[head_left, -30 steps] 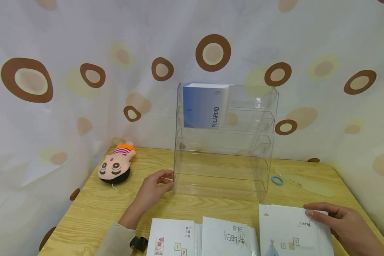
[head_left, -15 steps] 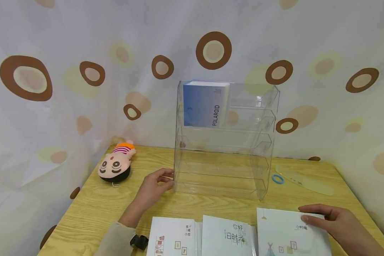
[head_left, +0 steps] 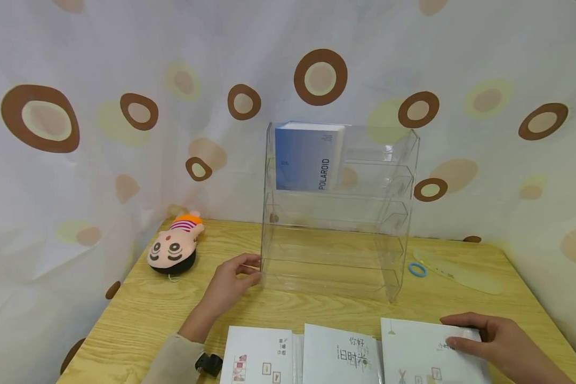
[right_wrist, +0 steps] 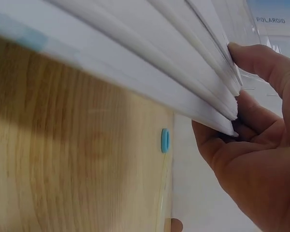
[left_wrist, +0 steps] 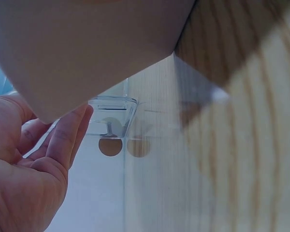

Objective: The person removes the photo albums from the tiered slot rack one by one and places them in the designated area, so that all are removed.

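A white book point(head_left: 420, 352) with small pictures is at the near right of the wood-grain table point(head_left: 125, 330), pinched by the right hand point(head_left: 506, 344), whose thumb covers some lettering; its lower edge is out of frame. The left hand point(head_left: 229, 280), fingers apart, touches a clear rack point(head_left: 394, 250) before a ring-patterned sheet point(head_left: 182, 42).

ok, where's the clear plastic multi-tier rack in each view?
Head: centre; the clear plastic multi-tier rack stands on the light wood-grain table.
Left wrist: just left of centre, beside the left hand, only partly visible.
Right wrist: upper right, partly behind the right hand.
Shared landmark: the table, in all three.
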Tool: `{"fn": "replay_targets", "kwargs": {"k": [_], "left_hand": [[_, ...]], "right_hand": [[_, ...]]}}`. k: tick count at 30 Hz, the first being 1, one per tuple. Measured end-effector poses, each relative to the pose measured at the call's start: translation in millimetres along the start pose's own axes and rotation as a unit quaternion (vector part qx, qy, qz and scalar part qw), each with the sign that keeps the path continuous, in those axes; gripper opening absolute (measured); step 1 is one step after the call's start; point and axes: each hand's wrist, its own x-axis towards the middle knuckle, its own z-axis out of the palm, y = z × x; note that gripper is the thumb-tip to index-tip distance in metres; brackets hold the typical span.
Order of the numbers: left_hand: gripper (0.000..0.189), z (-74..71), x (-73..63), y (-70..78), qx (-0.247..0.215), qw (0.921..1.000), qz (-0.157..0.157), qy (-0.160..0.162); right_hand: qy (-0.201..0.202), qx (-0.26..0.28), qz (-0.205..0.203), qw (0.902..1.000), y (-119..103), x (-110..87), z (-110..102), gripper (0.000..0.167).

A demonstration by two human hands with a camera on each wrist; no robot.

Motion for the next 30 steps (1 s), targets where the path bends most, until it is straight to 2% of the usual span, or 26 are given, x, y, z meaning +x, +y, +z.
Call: {"fn": "replay_targets", "kwargs": {"k": [4,8,16,25,30], "left_hand": [[0.040,0.6,-0.1,-0.6,0.000,1.0000,0.001,0.001],[0.039,0.6,-0.3,-1.4,-0.002,1.0000,0.001,-0.001],[0.040,-0.1,0.3,-0.4,-0.003,1.0000,-0.002,-0.003],[0.040,-0.5,-0.5,-0.5,-0.008,1.0000,0.001,-0.004],[0.040,-0.6,0.1,-0.6,-0.006,1.0000,-0.001,-0.006]], "right_hand": [[0.006,-0.020,-0.039,0.9990,8,1.0,5,0.045],[-0.011,-0.028,-0.061,0.9977,15,2.7,8,0.045],[-0.053,0.001,-0.088,0.9947,22,4.4,12,0.043],[-0.050,-0.020,-0.085,0.9949,25,8.2,18,0.043],[-0.065,-0.003,-0.082,0.9945,29,8.7,20,0.043]]}}
